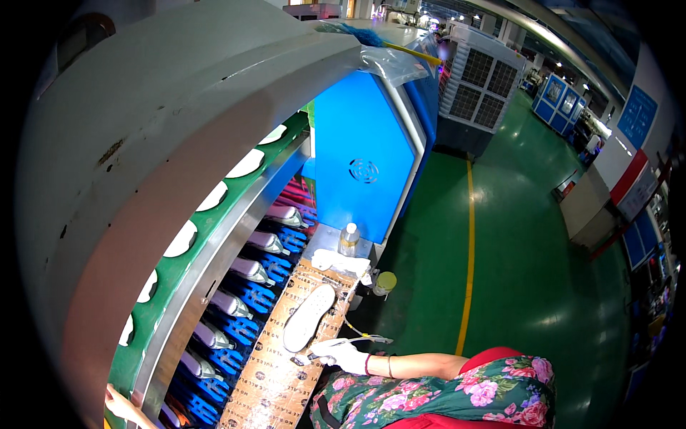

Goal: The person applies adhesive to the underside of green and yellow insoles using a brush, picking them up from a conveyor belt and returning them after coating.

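My right hand (346,355), in a white glove, is closed at the near end of a white shoe sole (309,318). A small dark-tipped item shows at its fingertips, too small to name. The sole lies flat on a cardboard-covered ledge (264,372). A thin yellow-and-white cord or hose (366,335) runs beside the glove. At the lower left, my left hand (123,407) reaches to the edge of a green conveyor belt (187,268), its visible fingers stretched out and holding nothing I can see. Several white soles (246,164) lie along that belt.
Several pale shoes (250,270) stand on blue holders (261,294) between belt and ledge. A clear bottle (349,239) and white cloth (341,262) sit at the ledge's far end. A blue machine panel (364,157) rises beyond; a grey hood (157,107) overhangs the belt. A yellow-green tub (385,282) stands right.
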`<state>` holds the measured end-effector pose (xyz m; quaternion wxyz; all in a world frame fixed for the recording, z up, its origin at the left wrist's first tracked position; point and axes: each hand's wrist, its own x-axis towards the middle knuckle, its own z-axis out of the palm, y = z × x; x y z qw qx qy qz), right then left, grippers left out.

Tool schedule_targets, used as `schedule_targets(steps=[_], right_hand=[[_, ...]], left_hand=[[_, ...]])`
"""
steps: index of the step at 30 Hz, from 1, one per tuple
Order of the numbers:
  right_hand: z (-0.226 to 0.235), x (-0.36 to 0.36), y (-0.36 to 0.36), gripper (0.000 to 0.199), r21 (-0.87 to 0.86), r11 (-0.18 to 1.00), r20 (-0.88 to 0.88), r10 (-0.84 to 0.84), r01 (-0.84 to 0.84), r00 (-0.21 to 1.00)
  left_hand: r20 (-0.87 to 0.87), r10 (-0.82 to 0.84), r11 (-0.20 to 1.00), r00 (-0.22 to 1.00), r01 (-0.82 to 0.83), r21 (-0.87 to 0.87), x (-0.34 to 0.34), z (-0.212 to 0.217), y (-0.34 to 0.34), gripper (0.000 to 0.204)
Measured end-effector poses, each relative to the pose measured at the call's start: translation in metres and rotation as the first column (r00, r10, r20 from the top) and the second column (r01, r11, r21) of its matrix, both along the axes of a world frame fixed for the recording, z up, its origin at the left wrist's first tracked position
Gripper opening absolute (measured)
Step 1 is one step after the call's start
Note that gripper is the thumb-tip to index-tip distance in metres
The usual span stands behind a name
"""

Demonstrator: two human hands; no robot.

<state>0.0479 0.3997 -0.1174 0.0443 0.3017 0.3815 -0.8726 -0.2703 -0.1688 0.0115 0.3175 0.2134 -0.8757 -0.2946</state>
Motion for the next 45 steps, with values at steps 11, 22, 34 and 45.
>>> schedule_targets(steps=[11, 22, 34, 45], right_hand=[[-0.013, -0.002, -0.002, 0.018, -0.024, 0.999, -0.045, 0.035, -0.036, 0.998], [-0.003, -0.001, 0.006, 0.018, -0.079, 0.997, -0.044, -0.018, 0.015, 0.999], [0.008, 0.0, 0.011, 0.019, 0.032, 0.999, -0.038, 0.021, -0.019, 0.999], [0.011, 0.0, 0.003, 0.017, 0.033, 0.997, -0.019, 0.067, -0.066, 0.998]], left_hand=[[-0.008, -0.028, 0.999, 1.0, 0.028, 0.03, -0.003, 0.009, -0.013, 0.032], [-0.011, -0.016, 0.997, 1.0, 0.017, 0.069, 0.006, 0.035, 0.029, 0.029], [-0.038, -0.033, 0.997, 0.999, 0.035, 0.066, 0.006, 0.047, 0.052, 0.028], [-0.022, -0.037, 0.998, 0.999, 0.038, 0.045, 0.003, 0.047, 0.049, 0.027]])
